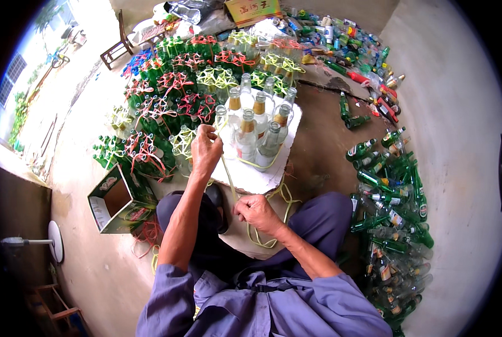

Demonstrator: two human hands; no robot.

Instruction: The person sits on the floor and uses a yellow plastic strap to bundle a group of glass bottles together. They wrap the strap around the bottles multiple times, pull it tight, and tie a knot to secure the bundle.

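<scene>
Several clear glass bottles (246, 135), some with gold neck labels, stand upright in a tight group on a white board (234, 172) in front of me. A yellow-green plastic strap (229, 175) runs around the group's lower part and up its left side. My left hand (206, 149) is closed on the strap beside the leftmost bottle. Lower down, near the board's front edge, my right hand (259, 212) grips the same strap, which is stretched between both hands. Loose strap hangs in loops below the board, near my knees.
Green and clear bottles bound with red and yellow-green straps (175, 82) stand at the left and behind. An open green carton (122, 202) lies left of my knee, near red straps (147, 236). Loose bottles (396, 215) are heaped along the right wall. A wooden chair (118, 46) stands at the back left.
</scene>
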